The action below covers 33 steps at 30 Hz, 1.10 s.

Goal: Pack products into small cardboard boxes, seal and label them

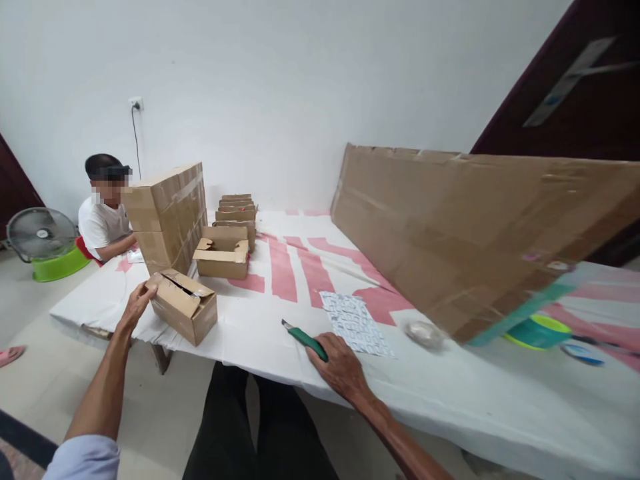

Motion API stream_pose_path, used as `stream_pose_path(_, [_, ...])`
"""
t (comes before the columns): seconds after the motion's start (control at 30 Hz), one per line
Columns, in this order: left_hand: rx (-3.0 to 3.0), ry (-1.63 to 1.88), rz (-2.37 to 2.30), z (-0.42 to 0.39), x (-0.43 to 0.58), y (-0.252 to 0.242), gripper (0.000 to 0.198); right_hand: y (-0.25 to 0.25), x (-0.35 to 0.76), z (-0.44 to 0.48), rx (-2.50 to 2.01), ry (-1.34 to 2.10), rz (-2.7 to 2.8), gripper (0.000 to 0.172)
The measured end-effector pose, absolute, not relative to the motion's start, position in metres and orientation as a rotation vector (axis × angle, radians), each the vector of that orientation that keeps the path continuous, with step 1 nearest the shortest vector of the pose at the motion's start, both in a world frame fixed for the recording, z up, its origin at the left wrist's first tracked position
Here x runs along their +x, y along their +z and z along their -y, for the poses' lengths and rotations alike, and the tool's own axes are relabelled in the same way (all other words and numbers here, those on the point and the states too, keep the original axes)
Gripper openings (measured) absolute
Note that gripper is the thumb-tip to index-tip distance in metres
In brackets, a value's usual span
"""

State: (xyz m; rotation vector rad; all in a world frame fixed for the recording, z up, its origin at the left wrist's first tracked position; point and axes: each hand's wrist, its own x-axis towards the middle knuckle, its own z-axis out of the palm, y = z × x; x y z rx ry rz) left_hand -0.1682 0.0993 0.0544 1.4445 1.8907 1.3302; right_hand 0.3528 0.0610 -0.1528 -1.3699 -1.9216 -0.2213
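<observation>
My left hand (136, 303) grips the left end of a small cardboard box (196, 319), which lies near the table's front edge. The box's top flaps almost meet, with a dark gap between them. In my right hand (341, 365) is a green utility knife (304, 339), its blade end pointing up and left. That hand rests low over the table edge, beside a sheet of printed labels (354, 323). Behind the small box stands an open cardboard box (223, 268), its front flap folded outward.
Taped boxes (173, 217) are stacked at the left, and several open boxes (235, 212) line up behind. A large cardboard panel (450, 233) leans at the right, near a tape roll (425, 335) and a teal roll (540, 332). A person (106, 223) sits beyond the stack, near a fan (43, 233).
</observation>
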Motion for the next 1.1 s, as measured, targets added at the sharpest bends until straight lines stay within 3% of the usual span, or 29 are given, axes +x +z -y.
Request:
stream_pose_path(0.1, [1.484,1.336,-1.784,-0.087,-0.152,0.036,0.081,-0.154,0.353,-0.061,-1.373,-0.207,1.918,0.026])
stream_pose_path(0.3, [1.554,1.174,-1.495,-0.047,-0.109,0.008,0.072,-0.151,0.353,-0.06,-1.388,-0.157,1.901,0.03])
stream_pose_path(0.57, [1.453,0.969,-1.014,-0.046,-0.089,-0.007,0.109,-0.146,0.353,-0.059,-1.384,-0.118,1.898,0.03])
stream_pose_path(0.77, [1.46,1.002,-0.976,-0.049,-0.079,-0.017,0.116,-0.145,0.354,-0.06,-1.354,-0.064,1.892,0.034])
stream_pose_path(0.97, [1.545,1.031,-1.032,-0.037,-0.055,-0.025,0.11,-0.122,0.344,-0.055,-1.315,0.151,1.643,0.049])
stream_pose_path(1.1, [1.593,1.044,-1.061,-0.03,-0.038,-0.021,0.116,-0.094,0.326,-0.049,-1.227,0.55,1.39,0.059])
